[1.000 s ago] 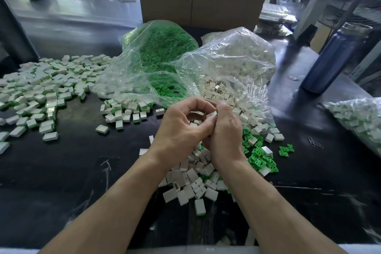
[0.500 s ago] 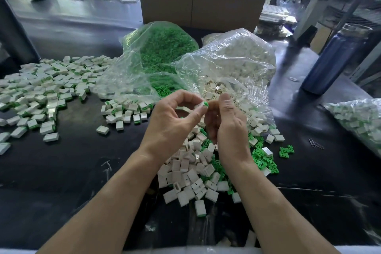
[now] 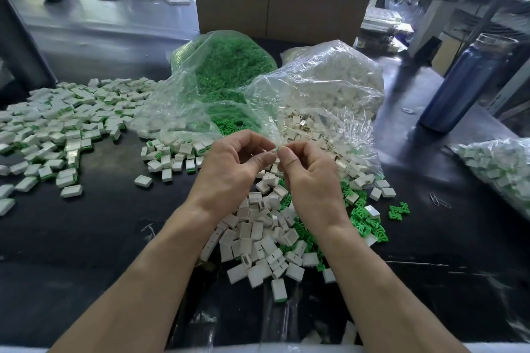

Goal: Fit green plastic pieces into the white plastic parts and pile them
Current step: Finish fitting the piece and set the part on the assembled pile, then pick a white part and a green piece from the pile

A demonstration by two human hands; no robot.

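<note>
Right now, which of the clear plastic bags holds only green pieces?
The bag of green pieces, at the back left of the bag of white parts. The bag at the right edge holds mostly white parts showing some green.

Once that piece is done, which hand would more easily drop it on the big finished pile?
Probably the left hand. The finished pile lies out on its side of the table, with nothing between. The right hand would have to cross over the left arm.

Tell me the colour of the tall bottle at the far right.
Dark blue bottle, clear cap; head view.
</note>
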